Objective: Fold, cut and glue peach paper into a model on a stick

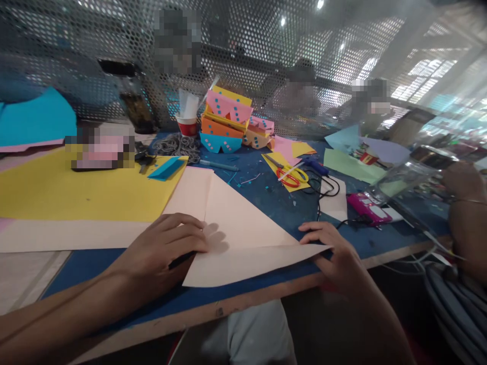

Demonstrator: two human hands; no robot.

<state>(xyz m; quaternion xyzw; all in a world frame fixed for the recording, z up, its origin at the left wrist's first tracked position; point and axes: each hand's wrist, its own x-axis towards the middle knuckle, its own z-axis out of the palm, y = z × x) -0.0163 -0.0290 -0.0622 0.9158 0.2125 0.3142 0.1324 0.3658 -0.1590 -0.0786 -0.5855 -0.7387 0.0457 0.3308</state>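
A sheet of pale peach paper (236,218) lies on the blue table in front of me, its near flap (243,266) lifted and slanting over the table's edge. My left hand (171,243) rests on the left side of this sheet, fingers stretched out over it and casting a shadow; its thumb is mostly hidden. At the right, my right hand (331,248) pinches the sheet's pointed corner between thumb and fingers. A crease (208,195) runs down the sheet near its far left corner.
Yellow paper (87,197) and a phone (101,152) lie left. Decorated paper pieces (224,121) are stacked at the back, beside grey yarn (177,146) and a red-white cup (186,124). Scissors (291,175), a cabled blue tool (315,165) and another person's arm (467,218) are right.
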